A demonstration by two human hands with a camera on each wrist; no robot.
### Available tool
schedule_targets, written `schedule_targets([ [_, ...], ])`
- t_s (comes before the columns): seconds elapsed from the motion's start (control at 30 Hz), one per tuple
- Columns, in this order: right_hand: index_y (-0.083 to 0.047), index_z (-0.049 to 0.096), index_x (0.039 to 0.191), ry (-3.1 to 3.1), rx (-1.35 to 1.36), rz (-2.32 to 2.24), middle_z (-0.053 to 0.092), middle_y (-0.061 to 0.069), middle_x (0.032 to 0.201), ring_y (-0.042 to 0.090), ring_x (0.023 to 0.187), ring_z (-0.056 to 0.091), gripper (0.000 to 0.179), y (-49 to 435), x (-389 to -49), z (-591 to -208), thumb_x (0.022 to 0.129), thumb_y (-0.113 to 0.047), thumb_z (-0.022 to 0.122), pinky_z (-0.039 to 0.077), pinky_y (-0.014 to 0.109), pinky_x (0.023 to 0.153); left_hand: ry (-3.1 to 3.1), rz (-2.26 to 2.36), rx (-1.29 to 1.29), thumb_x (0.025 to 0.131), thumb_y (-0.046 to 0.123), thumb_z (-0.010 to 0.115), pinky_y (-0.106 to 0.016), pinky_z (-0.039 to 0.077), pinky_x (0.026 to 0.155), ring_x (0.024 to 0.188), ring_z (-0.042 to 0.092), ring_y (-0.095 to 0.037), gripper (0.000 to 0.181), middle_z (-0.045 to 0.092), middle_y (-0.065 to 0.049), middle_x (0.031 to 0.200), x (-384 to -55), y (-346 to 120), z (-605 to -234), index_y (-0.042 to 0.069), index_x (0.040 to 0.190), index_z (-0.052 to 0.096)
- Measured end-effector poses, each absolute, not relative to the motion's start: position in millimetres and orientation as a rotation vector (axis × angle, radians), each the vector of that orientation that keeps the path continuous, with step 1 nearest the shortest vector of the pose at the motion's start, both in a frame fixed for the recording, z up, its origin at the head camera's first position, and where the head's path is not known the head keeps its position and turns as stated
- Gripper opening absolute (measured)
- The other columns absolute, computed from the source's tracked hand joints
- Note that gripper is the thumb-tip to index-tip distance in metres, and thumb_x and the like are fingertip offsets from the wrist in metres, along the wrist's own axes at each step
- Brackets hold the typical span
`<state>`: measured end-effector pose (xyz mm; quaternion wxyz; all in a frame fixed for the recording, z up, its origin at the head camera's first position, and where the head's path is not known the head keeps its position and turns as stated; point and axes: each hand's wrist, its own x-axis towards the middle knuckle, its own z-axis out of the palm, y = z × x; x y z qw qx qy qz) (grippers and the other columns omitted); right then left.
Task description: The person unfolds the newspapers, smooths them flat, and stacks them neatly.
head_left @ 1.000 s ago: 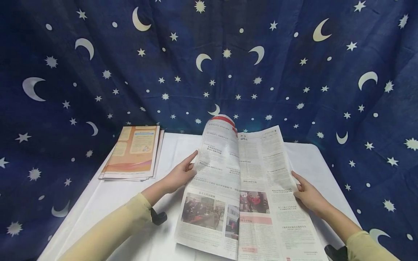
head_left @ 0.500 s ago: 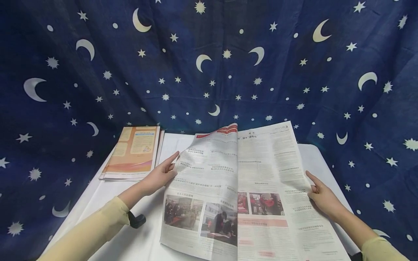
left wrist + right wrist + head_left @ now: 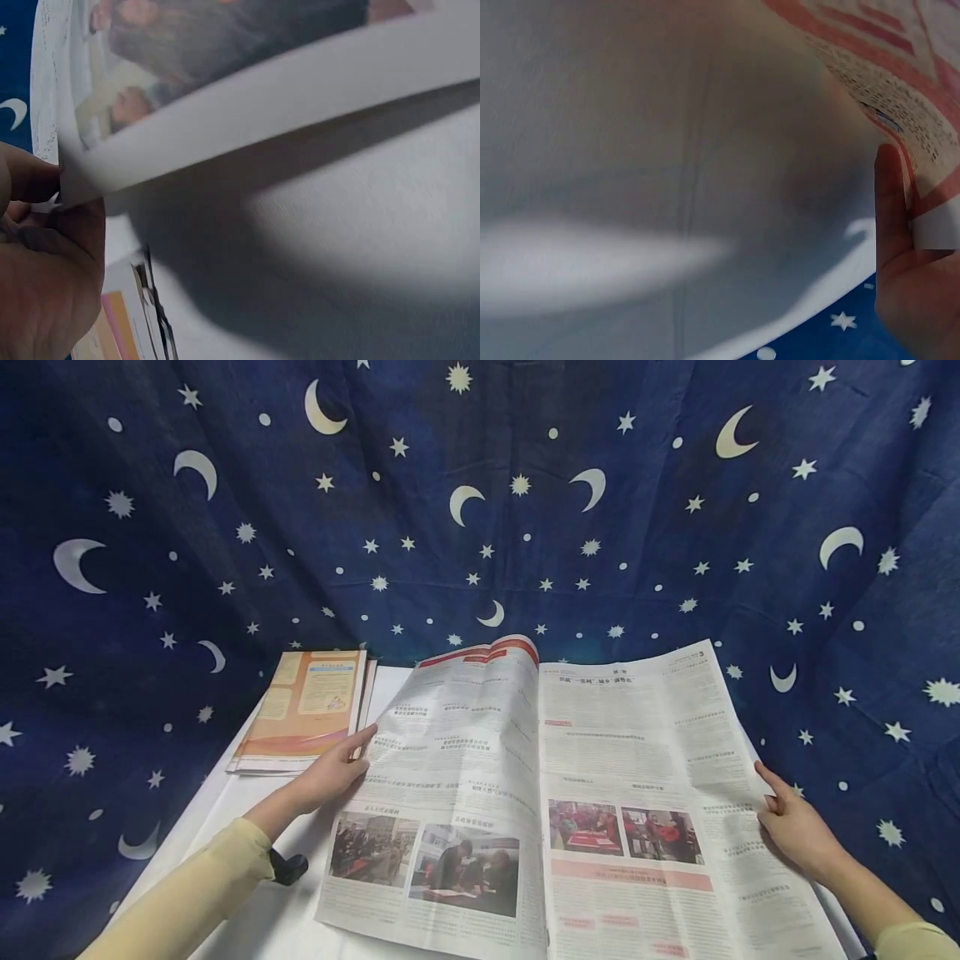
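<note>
A newspaper (image 3: 615, 760) lies spread over the white table in the head view, with printed columns and several colour photos. Its left leaf bows upward, and its top curls near the centre fold. My left hand (image 3: 330, 777) pinches the left edge between thumb and fingers; the left wrist view shows the sheet's edge running into that left hand (image 3: 52, 270), raised above the tabletop. At the opposite edge, my right hand (image 3: 798, 827) holds the paper. In the right wrist view, one digit of the right hand (image 3: 915, 300) lies along the underside of the paper (image 3: 922, 150).
A stack of orange-covered booklets (image 3: 307, 710) lies at the table's back left, close to my left hand. White cloth covers the table (image 3: 285, 810). Behind it hangs a dark blue curtain (image 3: 420, 502) with moons and stars.
Both hands have moved apart, the left one leftward and the right one rightward. The newspaper has opened wider between them, showing more of both pages. The booklets have stayed put.
</note>
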<state>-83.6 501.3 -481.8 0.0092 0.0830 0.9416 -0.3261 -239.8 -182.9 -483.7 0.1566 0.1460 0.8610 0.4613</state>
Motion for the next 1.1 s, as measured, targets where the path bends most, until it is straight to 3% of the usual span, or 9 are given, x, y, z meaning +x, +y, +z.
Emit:
schedule_targets([
  [0.1, 0.009, 0.003, 0.158, 2.957, 0.239, -0.959, 0.048, 0.049, 0.126, 0.034, 0.091, 0.065, 0.073, 508.8, -82.4, -481.9, 0.097, 0.007, 0.043, 0.049, 0.022, 0.062, 2.529, 1.214, 0.403, 0.102, 0.004, 0.048, -0.063, 0.021, 0.118, 0.15, 0.02, -0.048, 0.064, 0.022, -0.024, 0.165, -240.5, -186.2, -487.3, 0.003, 0.162, 0.026],
  [0.3, 0.007, -0.003, 0.159, 2.945, 0.18, -0.833, 0.038, 0.051, 0.133, 0.051, 0.104, 0.062, 0.083, 520.3, -81.0, -484.0, 0.095, 0.006, 0.051, 0.056, 0.043, 0.075, 2.572, 1.066, 0.45, 0.099, 0.0, 0.048, -0.06, 0.019, 0.12, 0.15, 0.019, -0.048, 0.067, 0.022, -0.03, 0.163, -242.1, -186.3, -494.7, -0.005, 0.16, 0.021],
  [0.4, 0.01, 0.007, 0.158, 2.863, 0.175, -0.82, 0.041, 0.048, 0.132, 0.047, 0.1, 0.065, 0.084, 524.4, -81.1, -484.7, 0.092, 0.003, 0.058, 0.059, 0.047, 0.073, 2.589, 1.005, 0.45, 0.098, -0.001, 0.047, -0.06, 0.018, 0.12, 0.151, 0.017, -0.048, 0.068, 0.021, -0.031, 0.163, -241.6, -185.5, -497.1, -0.006, 0.16, 0.019],
  [0.53, 0.013, 0.031, 0.151, 2.738, 0.224, -0.81, 0.049, 0.042, 0.129, 0.033, 0.096, 0.066, 0.069, 528.7, -83.0, -482.9, 0.093, -0.005, 0.063, 0.058, 0.046, 0.075, 2.595, 0.971, 0.434, 0.098, 0.0, 0.048, -0.058, 0.019, 0.12, 0.151, 0.016, -0.047, 0.07, 0.017, -0.03, 0.164, -240.7, -184.6, -497.5, -0.006, 0.16, 0.017],
  [0.67, 0.014, 0.042, 0.146, 2.684, 0.205, -0.786, 0.052, 0.04, 0.128, 0.029, 0.096, 0.064, 0.062, 530.9, -82.8, -480.0, 0.094, -0.01, 0.065, 0.057, 0.052, 0.08, 2.606, 0.955, 0.452, 0.098, 0.003, 0.053, -0.058, 0.02, 0.12, 0.151, 0.017, -0.048, 0.072, 0.018, -0.031, 0.163, -240.6, -185.2, -497.0, -0.008, 0.16, 0.017],
  [0.87, 0.014, 0.042, 0.146, 2.619, 0.193, -0.825, 0.052, 0.04, 0.13, 0.029, 0.099, 0.063, 0.064, 534.8, -79.6, -473.9, 0.096, -0.018, 0.067, 0.057, 0.047, 0.079, 2.624, 0.943, 0.485, 0.097, 0.002, 0.056, -0.06, 0.021, 0.119, 0.149, 0.019, -0.05, 0.073, 0.019, -0.033, 0.162, -239.9, -187.5, -498.2, -0.011, 0.158, 0.018],
  [0.97, 0.013, 0.039, 0.148, 2.555, 0.233, -0.891, 0.054, 0.035, 0.129, 0.026, 0.098, 0.062, 0.068, 539.7, -75.1, -472.3, 0.099, -0.027, 0.067, 0.057, 0.041, 0.077, 2.619, 0.945, 0.469, 0.096, 0.002, 0.056, -0.06, 0.021, 0.119, 0.149, 0.019, -0.05, 0.074, 0.019, -0.034, 0.162, -239.5, -187.5, -498.4, -0.011, 0.158, 0.018],
  [1.1, 0.015, 0.032, 0.15, 2.406, 0.273, -1.091, 0.061, 0.025, 0.124, 0.026, 0.093, 0.064, 0.07, 548.2, -66.4, -470.9, 0.102, -0.025, 0.063, 0.058, 0.039, 0.073, 2.616, 0.939, 0.455, 0.096, 0.002, 0.056, -0.059, 0.02, 0.119, 0.149, 0.018, -0.05, 0.074, 0.019, -0.034, 0.162, -239.7, -187.7, -497.7, -0.011, 0.158, 0.018],
])
